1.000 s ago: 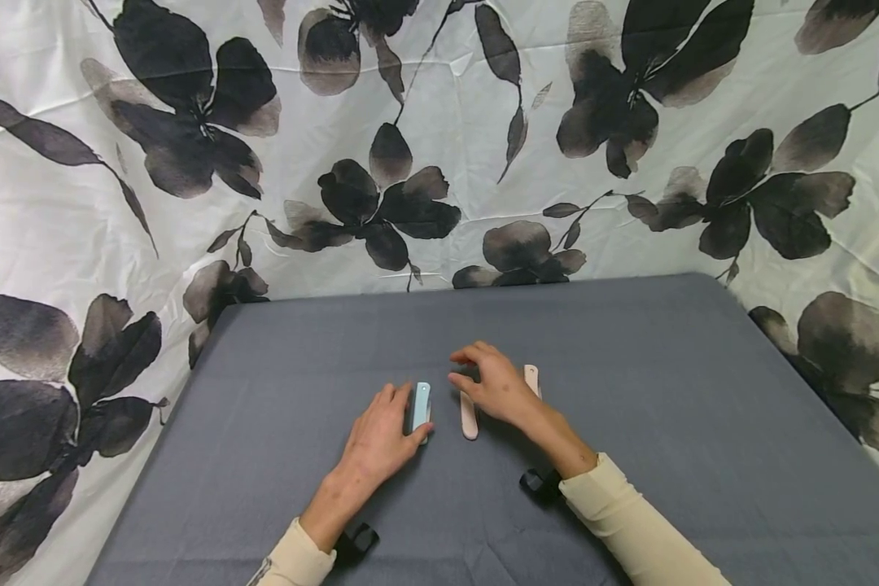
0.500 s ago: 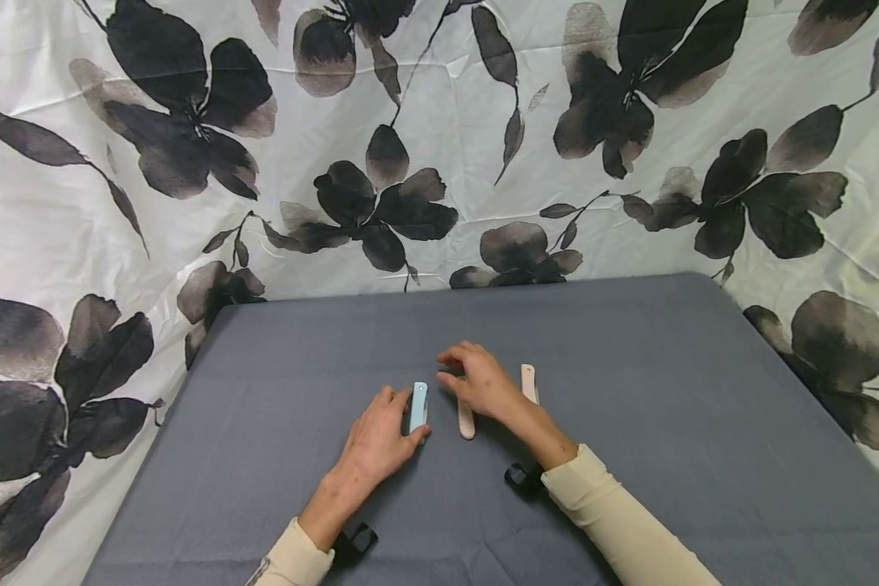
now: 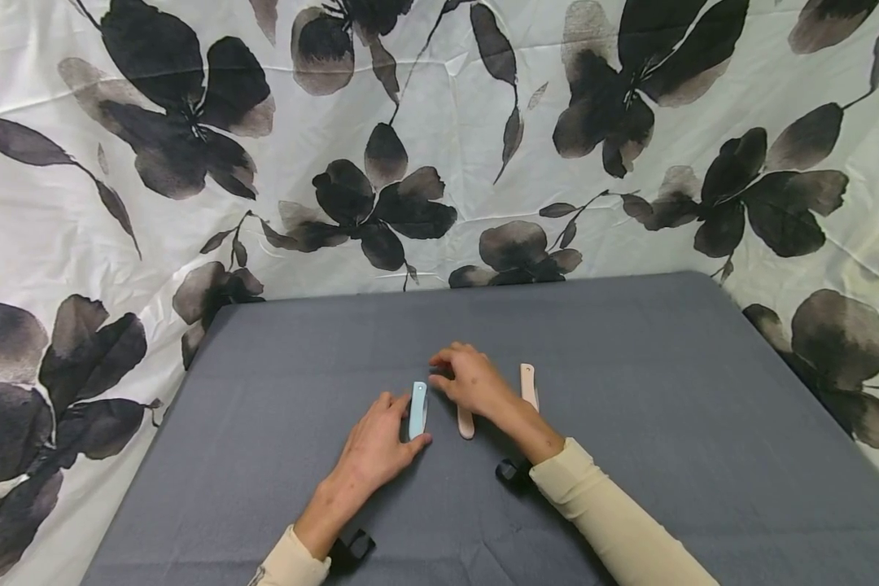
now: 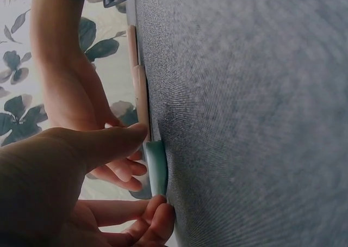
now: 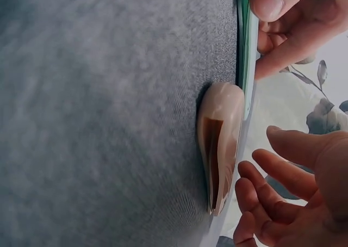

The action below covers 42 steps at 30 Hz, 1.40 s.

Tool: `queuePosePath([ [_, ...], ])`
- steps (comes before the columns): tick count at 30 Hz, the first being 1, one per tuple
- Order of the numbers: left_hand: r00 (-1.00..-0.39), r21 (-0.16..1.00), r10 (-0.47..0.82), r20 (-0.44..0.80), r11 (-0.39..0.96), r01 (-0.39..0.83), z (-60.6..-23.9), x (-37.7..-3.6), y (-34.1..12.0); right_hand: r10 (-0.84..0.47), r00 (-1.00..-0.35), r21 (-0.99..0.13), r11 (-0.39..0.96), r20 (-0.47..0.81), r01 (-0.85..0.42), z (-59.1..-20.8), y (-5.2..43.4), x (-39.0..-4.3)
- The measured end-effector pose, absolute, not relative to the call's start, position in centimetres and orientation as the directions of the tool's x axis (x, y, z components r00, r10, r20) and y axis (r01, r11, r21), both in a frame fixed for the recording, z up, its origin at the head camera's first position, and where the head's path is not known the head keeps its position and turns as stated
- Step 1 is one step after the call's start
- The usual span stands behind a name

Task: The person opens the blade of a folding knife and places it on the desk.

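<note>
A slim light blue piece (image 3: 417, 411), like a folding knife with a hole at its far end, lies on the grey cloth. My left hand (image 3: 373, 448) is around it, fingertips at its left side and thumb by its near end; firm contact cannot be told. In the left wrist view the piece (image 4: 156, 168) shows between thumb and fingers. My right hand (image 3: 472, 382) hovers to the right of it, fingers loosely curved, holding nothing. Partly beneath that hand lies a pink piece (image 3: 466, 423); the right wrist view shows its slotted handle (image 5: 220, 143).
A second pink piece (image 3: 529, 384) lies right of the right hand, its near end hidden by the forearm. The grey table cloth (image 3: 666, 423) extends to both sides. Behind it hangs a white floral curtain (image 3: 439, 73). Each wrist bears a black camera (image 3: 513, 474).
My right hand has moved a little left toward the light blue piece. My left thumb has slid slightly toward the near end of that piece, which stays on the cloth.
</note>
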<state>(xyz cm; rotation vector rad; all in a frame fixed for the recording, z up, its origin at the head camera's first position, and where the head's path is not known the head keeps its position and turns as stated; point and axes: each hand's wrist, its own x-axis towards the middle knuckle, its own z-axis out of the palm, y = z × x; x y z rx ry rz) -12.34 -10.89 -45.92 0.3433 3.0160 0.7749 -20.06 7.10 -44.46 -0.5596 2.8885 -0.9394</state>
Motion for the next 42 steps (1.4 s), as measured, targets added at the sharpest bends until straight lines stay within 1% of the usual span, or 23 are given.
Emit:
queuePosePath([
  [9,-0.967,0.486,0.251,0.052,0.839,0.244,-45.7,-11.6,-11.4,-0.382,-0.924,-0.543,0.771,0.027,-0.334,-44.8,6.1,-19.7],
  [18,-0.962,0.486,0.264,0.072,0.833,0.265,-45.9,-11.6,-11.5,-0.4,-0.916,-0.519,0.784,-0.001,-0.342,-44.9,5.4,-19.4],
  [27,-0.959,0.539,0.279,0.049,0.801,0.26,-46.2,-11.4,-11.8,-0.414,-0.91,-0.506,0.786,-0.004,-0.355,-45.1,5.4,-18.9],
  [31,-0.962,0.574,0.27,0.027,0.784,0.236,-46.1,-11.6,-11.6,-0.419,-0.908,-0.54,0.764,0.001,-0.353,-44.9,5.7,-19.0],
  [34,-0.965,0.602,0.259,0.044,0.764,0.232,-46.1,-11.8,-11.4,-0.425,-0.905,-0.584,0.728,0.028,-0.36,-44.8,6.1,-19.3],
  [38,-0.964,0.643,0.239,0.115,0.722,0.256,-46.0,-12.2,-11.1,-0.44,-0.897,-0.693,0.634,0.042,-0.344,-44.6,6.4,-19.7],
  [42,-0.969,0.708,0.202,0.139,0.665,0.24,-46.0,-12.5,-10.9,-0.452,-0.892,-0.796,0.53,0.027,-0.293,-44.5,6.8,-19.7],
])
